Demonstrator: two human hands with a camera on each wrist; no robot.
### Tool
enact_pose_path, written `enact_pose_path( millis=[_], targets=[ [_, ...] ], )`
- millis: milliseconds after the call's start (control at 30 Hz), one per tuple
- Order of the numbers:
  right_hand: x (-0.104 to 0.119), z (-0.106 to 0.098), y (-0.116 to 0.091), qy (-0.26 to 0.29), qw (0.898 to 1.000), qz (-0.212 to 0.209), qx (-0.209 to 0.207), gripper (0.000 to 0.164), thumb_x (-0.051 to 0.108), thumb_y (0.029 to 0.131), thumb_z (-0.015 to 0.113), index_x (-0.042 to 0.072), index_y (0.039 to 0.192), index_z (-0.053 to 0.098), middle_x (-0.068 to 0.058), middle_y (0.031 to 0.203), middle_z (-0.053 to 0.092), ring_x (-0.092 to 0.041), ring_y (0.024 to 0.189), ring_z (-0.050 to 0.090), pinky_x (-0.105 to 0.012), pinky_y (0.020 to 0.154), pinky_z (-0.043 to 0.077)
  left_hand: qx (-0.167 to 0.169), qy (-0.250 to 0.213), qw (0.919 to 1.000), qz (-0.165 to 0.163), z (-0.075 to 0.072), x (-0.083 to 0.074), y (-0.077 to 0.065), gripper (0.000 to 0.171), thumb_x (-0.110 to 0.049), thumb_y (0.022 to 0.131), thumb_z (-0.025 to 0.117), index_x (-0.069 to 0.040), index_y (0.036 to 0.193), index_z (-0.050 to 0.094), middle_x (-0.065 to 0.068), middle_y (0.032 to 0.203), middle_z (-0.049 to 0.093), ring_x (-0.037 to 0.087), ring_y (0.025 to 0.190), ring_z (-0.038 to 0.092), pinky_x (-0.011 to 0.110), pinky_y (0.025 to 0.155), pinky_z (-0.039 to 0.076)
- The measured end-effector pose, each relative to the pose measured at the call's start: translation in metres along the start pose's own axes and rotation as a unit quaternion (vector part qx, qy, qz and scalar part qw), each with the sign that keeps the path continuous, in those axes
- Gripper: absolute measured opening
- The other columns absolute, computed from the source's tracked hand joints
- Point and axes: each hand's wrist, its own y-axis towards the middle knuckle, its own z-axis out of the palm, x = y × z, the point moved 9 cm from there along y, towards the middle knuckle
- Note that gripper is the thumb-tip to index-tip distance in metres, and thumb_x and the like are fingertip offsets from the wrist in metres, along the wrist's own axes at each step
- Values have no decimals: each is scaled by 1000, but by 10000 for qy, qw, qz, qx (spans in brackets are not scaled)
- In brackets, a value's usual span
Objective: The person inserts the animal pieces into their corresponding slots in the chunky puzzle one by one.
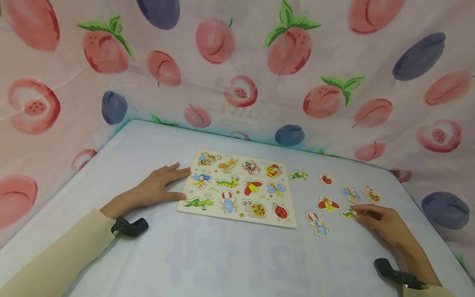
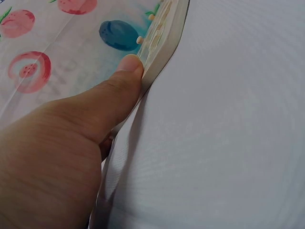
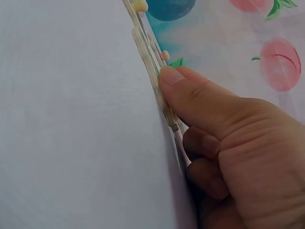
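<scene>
A wooden insect puzzle board (image 1: 237,187) lies on the table with rows of bug pictures. My left hand (image 1: 157,185) rests at its left side, fingers spread and fairly straight, fingertips at the edge. In the left wrist view the thumb (image 2: 128,64) lies against the board's corner (image 2: 167,47). Off to the right, my right hand (image 1: 382,222) pinches a small green caterpillar puzzle piece (image 1: 347,215) between thumb and index finger, low over the table. The right wrist view shows the thumb (image 3: 174,78) in front of the piece, with the other fingers curled below.
Between board and right hand lie loose pieces: a grasshopper (image 1: 299,175), a ladybug (image 1: 326,179), a red-winged bug (image 1: 328,204) and a blue beetle (image 1: 318,225). A dragonfly (image 1: 350,194) and a snail (image 1: 371,193) lie beyond the hand. A peach-print cloth (image 1: 252,111) walls the table's back and sides.
</scene>
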Motion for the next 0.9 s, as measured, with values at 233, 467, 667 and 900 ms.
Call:
enact_pose_path(
  millis=[233,467,667,900],
  targets=[
    [3,0,1,-124,9999,26,90,37,40,88,68,14,113,71,-13,118,64,14,93,44,-7,74,41,-9,31,10000,21,0,1,0,81,-54,81,69,-15,147,40,3,151,36,35,143,14,59,110,9],
    [5,2,2,-314,9994,5,114,31,37,90,67,15,111,71,-11,115,65,-4,97,54,-12,75,44,-15,-4,10000,20,1,1,0,82,-52,81,70,-14,147,41,4,151,36,36,143,15,61,110,9],
    [12,4,3,-441,9987,-160,200,31,35,91,66,11,111,70,-15,115,64,-35,107,58,-40,84,50,-52,-41,10000,22,-1,-1,-1,81,-49,81,72,-14,146,42,5,151,37,37,142,16,61,110,10],
    [16,3,4,-464,9984,-266,163,29,30,92,66,9,110,69,-16,112,65,-35,103,59,-5,72,39,-111,-30,9999,88,-3,-3,-2,79,-49,81,71,-13,145,43,6,150,38,38,141,17,63,108,11]
  ],
)
